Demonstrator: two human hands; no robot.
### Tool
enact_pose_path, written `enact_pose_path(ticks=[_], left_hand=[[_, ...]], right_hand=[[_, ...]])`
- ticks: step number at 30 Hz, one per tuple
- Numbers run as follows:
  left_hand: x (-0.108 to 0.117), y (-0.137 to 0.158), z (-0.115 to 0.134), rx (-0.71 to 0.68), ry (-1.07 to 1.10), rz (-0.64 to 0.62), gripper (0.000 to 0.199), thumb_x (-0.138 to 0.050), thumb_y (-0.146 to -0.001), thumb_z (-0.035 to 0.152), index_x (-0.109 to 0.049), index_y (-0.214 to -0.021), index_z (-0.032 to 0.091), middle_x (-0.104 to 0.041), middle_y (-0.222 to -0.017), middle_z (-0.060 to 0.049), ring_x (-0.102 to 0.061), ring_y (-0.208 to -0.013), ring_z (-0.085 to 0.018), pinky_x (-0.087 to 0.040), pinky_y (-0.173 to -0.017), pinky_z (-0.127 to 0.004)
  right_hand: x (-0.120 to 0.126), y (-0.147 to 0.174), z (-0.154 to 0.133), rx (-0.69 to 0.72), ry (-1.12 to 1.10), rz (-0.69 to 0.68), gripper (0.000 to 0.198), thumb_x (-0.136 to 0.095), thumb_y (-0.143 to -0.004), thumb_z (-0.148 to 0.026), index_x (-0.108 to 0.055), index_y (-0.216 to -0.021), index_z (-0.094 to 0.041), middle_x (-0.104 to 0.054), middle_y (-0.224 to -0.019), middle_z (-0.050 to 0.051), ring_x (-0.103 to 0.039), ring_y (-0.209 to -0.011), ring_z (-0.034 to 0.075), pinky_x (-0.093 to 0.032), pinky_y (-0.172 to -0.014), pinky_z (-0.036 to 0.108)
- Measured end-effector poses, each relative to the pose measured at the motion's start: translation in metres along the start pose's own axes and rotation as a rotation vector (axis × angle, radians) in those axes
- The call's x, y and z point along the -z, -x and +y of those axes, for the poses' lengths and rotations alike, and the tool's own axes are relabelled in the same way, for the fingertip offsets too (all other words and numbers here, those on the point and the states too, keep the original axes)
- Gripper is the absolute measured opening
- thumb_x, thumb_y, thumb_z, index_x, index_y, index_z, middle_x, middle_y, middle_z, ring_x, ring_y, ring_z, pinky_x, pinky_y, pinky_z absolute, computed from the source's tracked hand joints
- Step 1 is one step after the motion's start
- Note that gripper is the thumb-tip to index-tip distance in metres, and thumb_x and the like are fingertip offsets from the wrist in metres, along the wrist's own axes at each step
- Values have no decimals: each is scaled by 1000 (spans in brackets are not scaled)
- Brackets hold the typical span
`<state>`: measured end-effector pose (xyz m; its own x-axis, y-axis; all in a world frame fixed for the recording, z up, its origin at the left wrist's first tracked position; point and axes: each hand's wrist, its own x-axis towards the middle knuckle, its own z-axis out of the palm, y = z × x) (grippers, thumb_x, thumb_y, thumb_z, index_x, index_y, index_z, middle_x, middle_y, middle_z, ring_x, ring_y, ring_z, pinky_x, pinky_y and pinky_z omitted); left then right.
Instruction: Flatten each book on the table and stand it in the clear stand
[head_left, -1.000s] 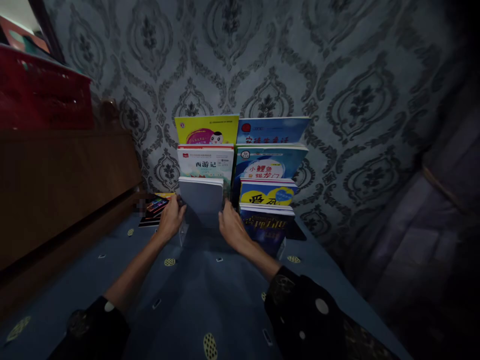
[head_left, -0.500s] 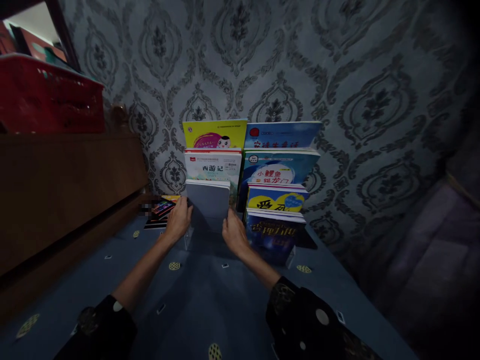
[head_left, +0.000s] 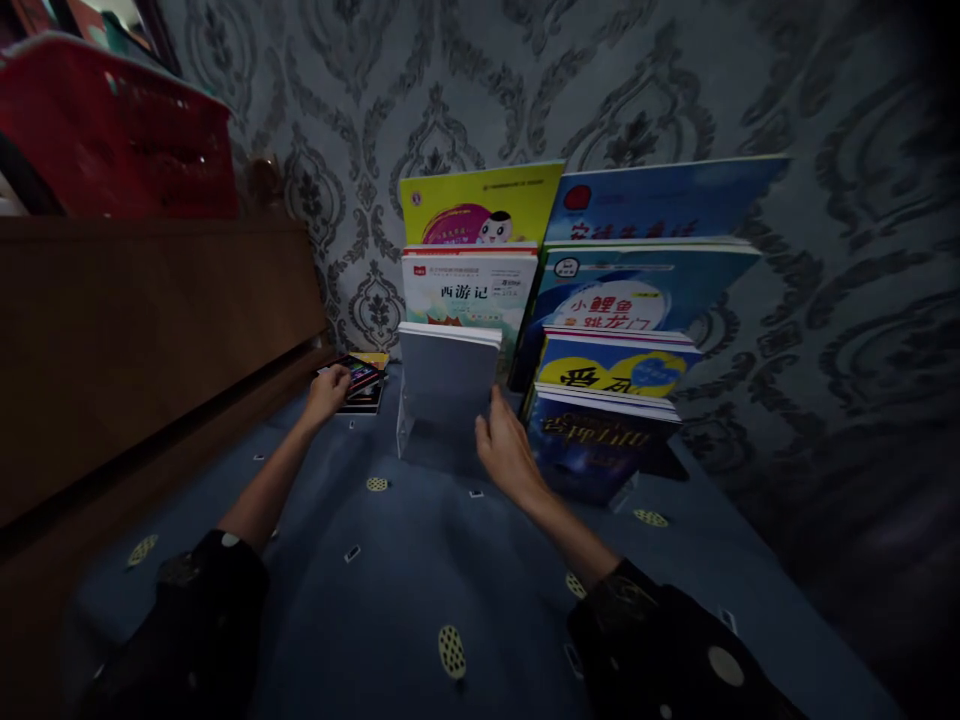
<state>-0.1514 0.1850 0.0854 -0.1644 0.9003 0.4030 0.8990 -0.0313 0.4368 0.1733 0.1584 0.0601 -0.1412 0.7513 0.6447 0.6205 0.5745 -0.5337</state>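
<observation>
With colourful paper-covered books (head_left: 611,282) already standing in tiers, we are holding our right hand (head_left: 510,445), thumb and forefinger slightly parted, at the plain grey-covered book's (head_left: 446,385) right edge, while our left hand (head_left: 328,393), its grip unclear, is meeting black-covered books (head_left: 364,378) left lying flat on the blue patterned surface (head_left: 315,620).

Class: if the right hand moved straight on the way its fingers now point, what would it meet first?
Most likely the right edge of the grey book, just ahead of the right hand; depth is unclear, so it may already be touching.
</observation>
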Motion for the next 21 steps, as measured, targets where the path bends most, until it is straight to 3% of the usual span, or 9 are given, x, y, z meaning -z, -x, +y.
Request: enact_pose_path(ticks=[3,7,10,12,15,21], left_hand=[[-16,1,-25,108,-164,-32,29,-48,-89,19,-62,-114,13,-69,-113,-17,-66,-107,-28,-53,-89,-39],[-43,1,-37,116,-325,-98,45,-51,-88,16,-53,-133,12,-55,-140,-23,-50,-133,-35,-45,-104,-50],[-59,-6,-35,72,-412,-133,50,-50,-90,15,-47,-140,13,-44,-152,-22,-36,-144,-36,-37,-111,-54],[-66,-13,-33,52,-462,-150,48,-52,-92,16,-48,-140,14,-45,-151,-22,-36,-144,-35,-37,-112,-53],[-73,-24,-31,42,-530,-156,40,-56,-97,25,-53,-136,15,-54,-142,-19,-50,-133,-33,-45,-105,-52],[-76,-40,-32,55,-653,-132,38,-63,-97,37,-58,-129,16,-61,-129,-11,-64,-110,-25,-57,-91,-46]], right_hand=[[6,15,-8,17,-32,22,61,-40,-99,-29,-32,-155,-8,-51,-149,24,-50,-139,33,-40,-115,58],[13,52,-24,67,-88,42,61,-37,-102,-28,-21,-161,-21,-40,-160,14,-36,-149,29,-37,-120,56],[5,88,-24,124,-140,-87,63,-36,-102,-23,-18,-162,-30,-37,-162,8,-37,-149,26,-40,-120,51],[-6,110,-15,99,-157,-163,62,-37,-102,-22,-21,-161,-32,-38,-162,6,-40,-147,25,-44,-117,49],[-23,133,5,102,-166,-226,58,-39,-100,-21,-33,-158,-30,-46,-157,8,-45,-144,26,-47,-114,48],[-36,144,20,65,-178,-258,49,-42,-98,-22,-54,-145,-27,-57,-147,10,-55,-136,26,-53,-110,47]])
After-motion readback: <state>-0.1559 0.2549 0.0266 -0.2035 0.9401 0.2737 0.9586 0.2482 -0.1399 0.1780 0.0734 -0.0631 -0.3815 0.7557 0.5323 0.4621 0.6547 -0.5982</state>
